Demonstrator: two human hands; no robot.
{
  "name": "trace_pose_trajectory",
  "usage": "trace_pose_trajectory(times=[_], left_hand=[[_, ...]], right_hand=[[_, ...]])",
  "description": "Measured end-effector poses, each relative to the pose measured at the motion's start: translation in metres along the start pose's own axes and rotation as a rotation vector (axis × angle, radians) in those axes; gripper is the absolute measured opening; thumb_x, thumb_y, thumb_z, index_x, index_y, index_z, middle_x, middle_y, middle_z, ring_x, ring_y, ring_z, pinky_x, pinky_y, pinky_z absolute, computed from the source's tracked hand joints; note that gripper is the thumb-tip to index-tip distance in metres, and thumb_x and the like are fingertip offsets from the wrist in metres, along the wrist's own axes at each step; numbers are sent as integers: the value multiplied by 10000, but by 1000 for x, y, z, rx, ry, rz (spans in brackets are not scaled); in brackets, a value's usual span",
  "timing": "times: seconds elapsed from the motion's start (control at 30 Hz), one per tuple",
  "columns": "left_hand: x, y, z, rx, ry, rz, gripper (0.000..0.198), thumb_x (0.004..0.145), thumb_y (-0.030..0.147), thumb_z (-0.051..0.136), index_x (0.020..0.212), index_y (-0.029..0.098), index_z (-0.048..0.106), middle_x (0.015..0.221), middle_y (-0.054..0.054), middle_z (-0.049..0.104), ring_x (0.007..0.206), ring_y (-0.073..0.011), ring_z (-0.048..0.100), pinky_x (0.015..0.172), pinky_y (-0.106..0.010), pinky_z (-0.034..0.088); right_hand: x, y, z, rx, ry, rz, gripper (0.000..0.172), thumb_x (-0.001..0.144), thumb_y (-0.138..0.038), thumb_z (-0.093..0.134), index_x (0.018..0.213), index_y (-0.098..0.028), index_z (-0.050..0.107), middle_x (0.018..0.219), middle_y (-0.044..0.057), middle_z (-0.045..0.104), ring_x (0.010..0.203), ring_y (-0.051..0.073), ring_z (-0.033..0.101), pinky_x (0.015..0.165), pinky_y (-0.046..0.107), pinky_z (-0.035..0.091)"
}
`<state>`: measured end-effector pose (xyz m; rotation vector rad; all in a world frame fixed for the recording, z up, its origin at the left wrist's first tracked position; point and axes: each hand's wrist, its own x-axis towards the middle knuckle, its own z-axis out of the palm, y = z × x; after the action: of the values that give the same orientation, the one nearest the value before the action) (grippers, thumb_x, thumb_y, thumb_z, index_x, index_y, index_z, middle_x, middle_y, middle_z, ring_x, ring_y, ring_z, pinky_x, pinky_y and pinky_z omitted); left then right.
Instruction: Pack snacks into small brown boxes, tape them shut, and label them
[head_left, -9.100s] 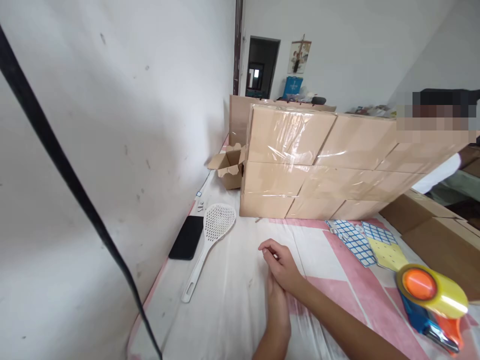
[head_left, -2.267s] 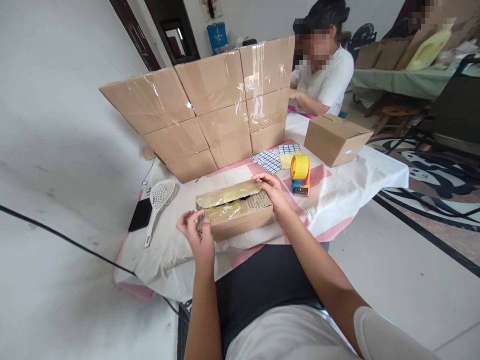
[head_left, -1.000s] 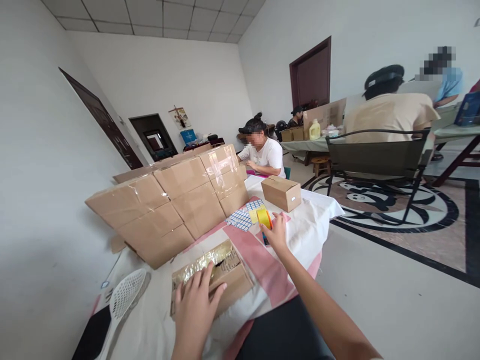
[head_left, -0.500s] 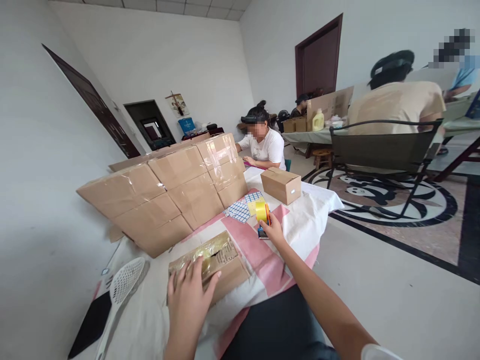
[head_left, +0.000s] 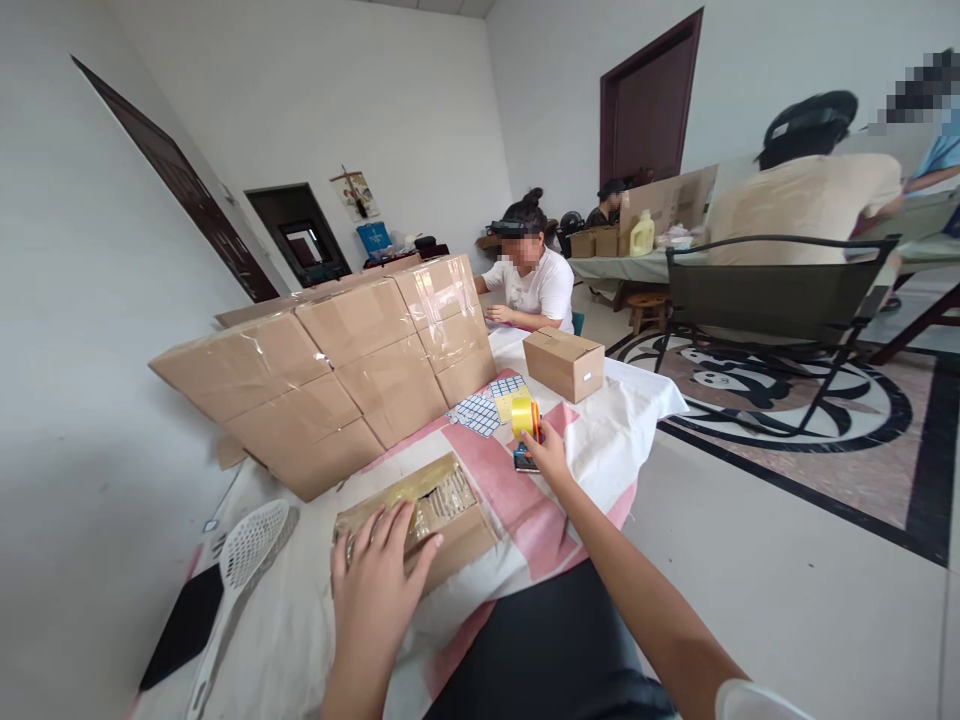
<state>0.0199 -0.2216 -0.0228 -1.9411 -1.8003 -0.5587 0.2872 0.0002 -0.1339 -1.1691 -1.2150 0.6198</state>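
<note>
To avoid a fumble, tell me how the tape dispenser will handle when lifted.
The tape dispenser will likely feel rigid, judging by its plastic-looking orange and blue frame. Its bulky yellow tape roll probably makes that end heavier, so it may tilt.

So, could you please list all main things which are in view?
tablecloth: 1, white and pink, centre
carton: 1, brown, tablecloth's near side
tape dispenser: 1, yellow, orange and blue, right of carton
grid sheets: at least 2, blue and white, behind tape dispenser
yellow sheet: 1, yellow, beside grid sheets
closed box: 1, brown, tablecloth's far right
cardboard partition: 1, brown, behind carton
skimmer: 1, white, left
phone-like slab: 1, black, beside skimmer
jug: 1, pale yellow, background
chair: 1, dark, right
other people: 4, varied clothes, background
left hand: 1, bare, on carton
right hand: 1, bare, gripping tape dispenser
</note>
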Motion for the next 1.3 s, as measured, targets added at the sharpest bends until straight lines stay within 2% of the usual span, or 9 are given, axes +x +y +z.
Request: trace_pose_trajectory(times=[0.2, 0.33, 0.47, 0.63, 0.8, 0.9, 1.03, 1.2, 1.3], left_hand=[[0, 1, 3, -52, -116, -33, 459, 953, 485, 560, 1323, 224, 634, 1337, -108, 702, 1265, -338, 619, 1145, -612, 302], [0, 2, 6, -50, -108, -44, 486, 951, 496, 551, 1357, 236, 616, 1399, -119, 661, 1279, -336, 607, 1159, -594, 303], [-1, 2, 2, -35, -76, -43, 492, 966, 494, 526, 1385, 243, 592, 1362, -124, 683, 1293, -342, 594, 1154, -591, 310], [0, 3, -4, -29, -56, -30, 475, 973, 480, 526, 1370, 227, 596, 1355, -124, 686, 1289, -342, 595, 1163, -599, 297], [2, 3, -3, -40, -114, -43, 439, 964, 451, 554, 1339, 235, 619, 1374, -110, 678, 1294, -334, 593, 1159, -598, 303], [3, 4, 3, -53, -142, -56, 434, 947, 429, 583, 1331, 232, 633, 1384, -109, 672, 1273, -327, 606, 1145, -573, 336], [6, 4, 13, -44, -88, -119, 466, 982, 429, 516, 1371, 195, 621, 1388, -137, 665, 1266, -341, 605, 1114, -548, 374], [14, -1, 22, -24, 46, -185, 491, 991, 403, 479, 1406, 170, 598, 1370, -181, 665, 1340, -383, 543, 1149, -626, 300], [16, 14, 23, -139, 210, -167, 366, 972, 385, 535, 1250, 208, 694, 1295, -148, 701, 1250, -336, 604, 1105, -528, 398]], right_hand=[[-4, -1, 0, -20, -1, -5, 301, 812, -488, 643, 764, -223, 509, 670, -39, 499, 622, 155, 461, 571, 276, 353], [-7, -1, 0, -20, -10, -9, 305, 825, -485, 640, 764, -233, 479, 666, -51, 470, 614, 153, 457, 571, 278, 345], [-7, 0, 0, -7, -21, -16, 311, 817, -495, 659, 819, -232, 492, 710, -35, 536, 658, 175, 522, 604, 289, 391], [-7, -1, 0, 30, -46, -18, 324, 836, -490, 631, 986, -223, 527, 917, 33, 667, 803, 223, 634, 717, 339, 500], [-7, -5, -1, 32, -106, -20, 290, 826, -472, 639, 954, -224, 560, 855, 30, 679, 812, 246, 650, 765, 378, 529], [-7, -8, -1, 47, -133, -29, 290, 826, -463, 643, 978, -219, 596, 903, 43, 705, 869, 256, 666, 828, 395, 536], [-7, -14, -1, 96, -153, -28, 331, 838, -479, 635, 1027, -207, 635, 981, 75, 722, 938, 273, 676, 862, 412, 540], [-16, -30, -8, 177, -176, -6, 415, 864, -573, 604, 1054, -207, 654, 884, 61, 711, 867, 279, 673, 780, 414, 559], [-36, -46, -12, 218, -187, -9, 450, 908, -630, 537, 1031, -219, 670, 831, 49, 695, 841, 274, 666, 759, 403, 562]])
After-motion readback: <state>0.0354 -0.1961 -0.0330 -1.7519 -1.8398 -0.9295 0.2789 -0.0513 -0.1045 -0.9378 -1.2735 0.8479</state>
